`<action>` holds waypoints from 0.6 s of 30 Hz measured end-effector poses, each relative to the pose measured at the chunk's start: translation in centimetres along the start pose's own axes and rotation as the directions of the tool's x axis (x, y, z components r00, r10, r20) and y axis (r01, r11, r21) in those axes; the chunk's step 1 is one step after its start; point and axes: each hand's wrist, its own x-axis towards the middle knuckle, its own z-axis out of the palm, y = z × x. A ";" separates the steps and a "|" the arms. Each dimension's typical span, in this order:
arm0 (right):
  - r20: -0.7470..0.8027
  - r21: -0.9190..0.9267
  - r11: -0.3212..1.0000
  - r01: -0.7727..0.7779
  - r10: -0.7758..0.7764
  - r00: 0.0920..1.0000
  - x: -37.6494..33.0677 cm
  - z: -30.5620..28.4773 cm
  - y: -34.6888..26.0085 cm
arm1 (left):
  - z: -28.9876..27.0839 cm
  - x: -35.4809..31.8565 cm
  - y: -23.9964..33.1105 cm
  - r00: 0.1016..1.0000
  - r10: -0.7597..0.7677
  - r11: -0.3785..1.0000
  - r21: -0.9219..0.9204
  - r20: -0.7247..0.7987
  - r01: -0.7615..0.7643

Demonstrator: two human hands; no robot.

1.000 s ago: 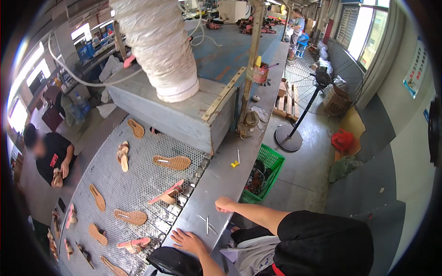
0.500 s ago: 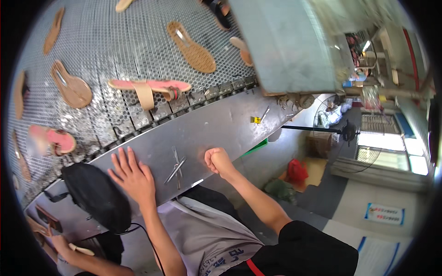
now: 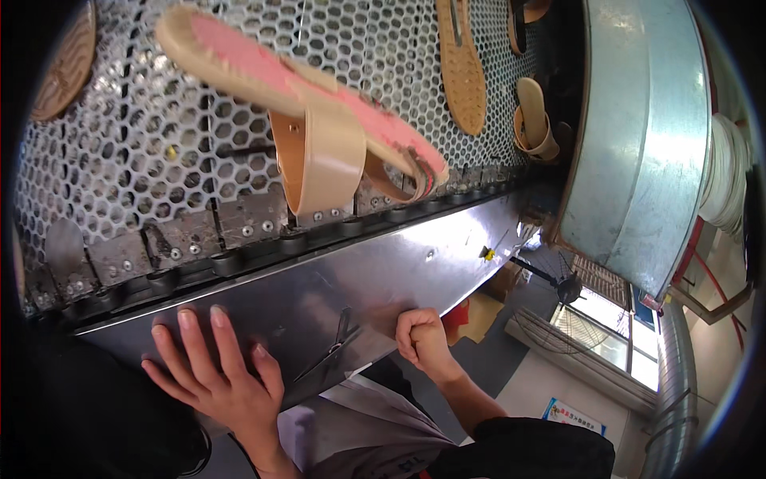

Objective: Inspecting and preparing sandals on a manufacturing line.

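Note:
My left hand lies with fingers spread on the smooth metal ledge along the conveyor, holding nothing. Farther right, my right hand rests on the ledge in a closed fist, with nothing sticking out of it. Between the hands lie thin crossed metal tools, whose exact kind is unclear. Beyond the ledge, a sandal with a beige strap and pink underside lies on its side on the perforated conveyor belt. Neither hand touches it.
Tan soles and a beige slide sit on the belt. A metal hood covers its right end. A small yellow item lies on the ledge. A black bag-like shape fills the lower left, and a fan stands beyond.
My view has shifted closer to the conveyor. The pink-bottomed sandal appears much larger and the hood stands farther right. My left hand stays spread and my right hand stays in a fist.

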 end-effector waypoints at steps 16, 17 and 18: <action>-0.516 0.087 0.730 0.678 -0.549 0.657 22.2 -1.4 -46.4 | -1.9 0.4 2.9 0.993 -0.024 0.988 -0.151 -0.117 0.006; -0.589 0.016 0.776 0.630 -0.502 0.633 22.4 -1.4 -46.9 | -1.8 0.8 3.1 0.991 -0.023 0.990 -0.139 -0.135 0.005; -0.545 -0.057 0.706 0.706 -0.614 0.571 21.9 -0.5 -46.1 | -1.9 0.6 3.3 0.990 -0.022 0.989 -0.148 -0.143 0.001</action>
